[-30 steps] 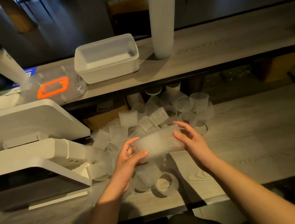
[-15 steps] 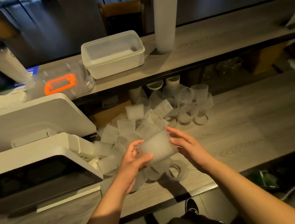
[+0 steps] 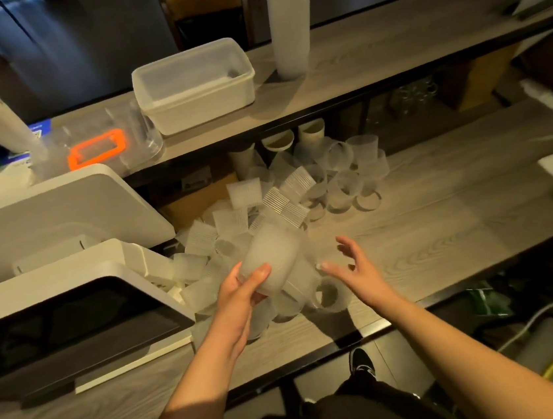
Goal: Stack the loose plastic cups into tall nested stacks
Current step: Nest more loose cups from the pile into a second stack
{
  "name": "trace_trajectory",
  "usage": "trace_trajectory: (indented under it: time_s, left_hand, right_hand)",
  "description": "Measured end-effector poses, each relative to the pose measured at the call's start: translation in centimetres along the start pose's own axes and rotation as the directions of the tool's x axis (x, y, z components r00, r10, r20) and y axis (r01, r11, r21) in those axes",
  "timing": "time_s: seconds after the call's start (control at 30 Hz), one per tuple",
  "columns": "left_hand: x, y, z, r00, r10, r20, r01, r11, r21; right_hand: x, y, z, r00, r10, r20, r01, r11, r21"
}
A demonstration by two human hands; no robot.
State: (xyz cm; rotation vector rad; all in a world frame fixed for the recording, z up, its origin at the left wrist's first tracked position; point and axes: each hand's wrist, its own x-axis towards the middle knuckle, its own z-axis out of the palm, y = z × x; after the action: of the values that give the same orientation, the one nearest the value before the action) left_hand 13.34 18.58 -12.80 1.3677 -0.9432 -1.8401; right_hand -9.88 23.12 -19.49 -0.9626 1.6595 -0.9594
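One head-worn view looks forward and steeply down, close above the left hand (image 3: 240,294) and right hand (image 3: 356,271); counter (image 3: 442,225) beyond them.

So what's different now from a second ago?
The right hand has let go of the short nested stack and hangs open beside it. The left hand alone holds it, tipped more upright. The loose cups and the tall stack are unchanged.

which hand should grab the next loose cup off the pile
Right. The right hand is open and holds nothing, hovering beside the loose cups, while the left hand already grips the stack.
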Motion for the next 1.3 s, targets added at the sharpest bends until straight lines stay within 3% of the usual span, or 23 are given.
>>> trace_trajectory:
  time_s: [0.1,0.23,0.4,0.67,0.8,0.93,1.03,1.17,1.3]
  left_hand:
    - [-0.4,-0.1,-0.3,1.000,-0.021,0.005,0.021,1.000,-0.016]
    - [-0.6,-0.3,-1.0,1.000,-0.010,-0.028,0.010,1.000,-0.014]
    - [-0.9,-0.2,-1.5,0.999,0.000,-0.033,0.000,1.000,-0.014]
    - [-1.1,-0.5,-2.3,0.999,0.017,-0.028,-0.016,1.000,0.002]
    - [-1.0,-0.7,-2.3,1.000,0.019,-0.016,-0.018,0.999,0.026]
    - [-0.7,-0.8,-2.1,1.000,0.015,-0.013,-0.015,0.998,0.056]
    - [-0.4,-0.7,-1.9,0.999,0.031,-0.023,-0.028,0.993,0.111]
    - [-0.2,-0.2,-1.7,0.997,0.068,-0.019,-0.062,0.971,0.232]
    - [-0.5,0.5,-0.7,0.994,0.099,0.051,-0.110,0.949,0.297]
  right_hand:
    - [0.6,2.9,-0.7,0.985,0.030,0.168,0.028,0.943,-0.332]
    - [1.1,4.6,0.0,0.957,0.048,0.286,0.116,0.840,-0.530]
    - [1.3,6.1,1.6,0.967,-0.032,0.253,0.195,0.731,-0.654]
    - [1.2,7.4,0.1,0.994,-0.065,0.090,0.108,0.765,-0.635]
    - [1.3,7.4,-1.8,0.998,-0.033,-0.056,0.001,0.873,-0.488]
    - [1.2,6.3,-3.6,0.979,0.052,-0.195,-0.084,0.984,-0.158]
    - [0.9,4.3,-4.7,0.970,0.093,-0.224,-0.079,0.995,0.068]
    - [0.7,1.4,-5.8,0.985,0.105,-0.137,-0.043,0.917,0.396]
    - [0.1,-2.0,-5.6,0.996,0.017,0.091,-0.070,0.783,0.618]
